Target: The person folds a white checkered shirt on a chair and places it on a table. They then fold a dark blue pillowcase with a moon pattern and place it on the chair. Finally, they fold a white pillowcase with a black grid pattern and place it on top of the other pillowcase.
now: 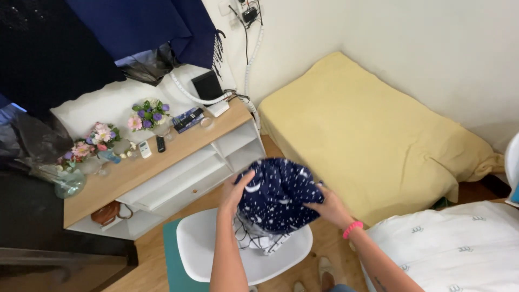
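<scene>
Both forearms rise from the bottom edge, and between them the left hand [235, 193] and the right hand [331, 208] hold a dark blue cloth [278, 194] printed with white moons and specks. Each grip is closed on the cloth: the left fingers curl over its left edge, the right fingers clasp its right side, and a pink band [352, 229] sits on the right wrist. This bundle hangs just above a white moulded chair [200, 249], where a white cloth with a thin dark grid [259, 240] lies on the seat, partly under the blue one. Under the chair a teal mat [172, 259] shows on the wooden floor. At the right edge lies a white bed cover with small grey marks [454, 243]. Beyond the chair, a mattress in a yellow sheet [367, 135] rests on the floor against the wall. To the left stands a low white shelf unit with a wooden worktop [130, 173], carrying flower bunches [148, 114], two remote controls [152, 147] and a small black box [207, 85]; a brown bag [108, 212] sits in its lower compartment.
</scene>
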